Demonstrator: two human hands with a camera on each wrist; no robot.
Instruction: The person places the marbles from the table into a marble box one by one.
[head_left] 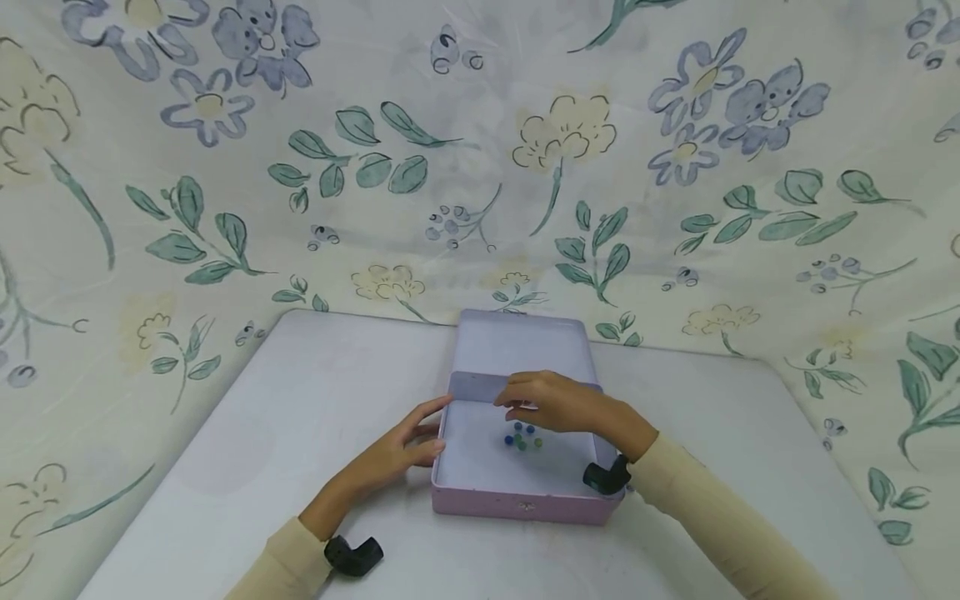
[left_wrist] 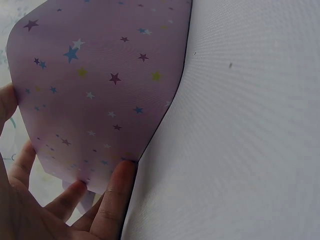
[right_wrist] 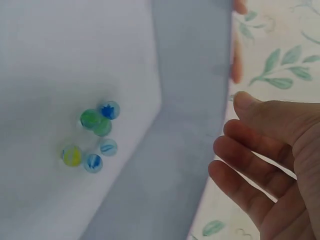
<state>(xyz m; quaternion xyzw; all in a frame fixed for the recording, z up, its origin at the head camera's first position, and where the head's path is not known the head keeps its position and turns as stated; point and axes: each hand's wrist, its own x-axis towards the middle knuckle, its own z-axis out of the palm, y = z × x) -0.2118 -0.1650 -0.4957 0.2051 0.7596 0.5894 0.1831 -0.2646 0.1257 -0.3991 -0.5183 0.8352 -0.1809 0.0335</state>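
Observation:
A lilac hinged box (head_left: pixel 480 502) stands on the table with its lid (head_left: pixel 521 342) raised at the back. The left wrist view shows coloured stars on its outer wall (left_wrist: pixel 100 75). Several glass marbles (right_wrist: pixel 91 120), some with blue, green or yellow swirls, lie close together on the box floor. My left hand (head_left: pixel 393 454) touches the left side of the box with its fingers spread. Over the box, beyond the marbles, hovers my right hand (head_left: pixel 551 402). Its fingers are loosely bent, and nothing shows between them in the right wrist view.
The white table (head_left: pixel 322 392) extends to both sides of the box. Behind it hangs a flower-patterned cloth (head_left: pixel 480 183). A black device (head_left: pixel 352 556) sits at the left wrist, and another black device (head_left: pixel 606 475) at the right wrist overlaps the box's right edge in the head view.

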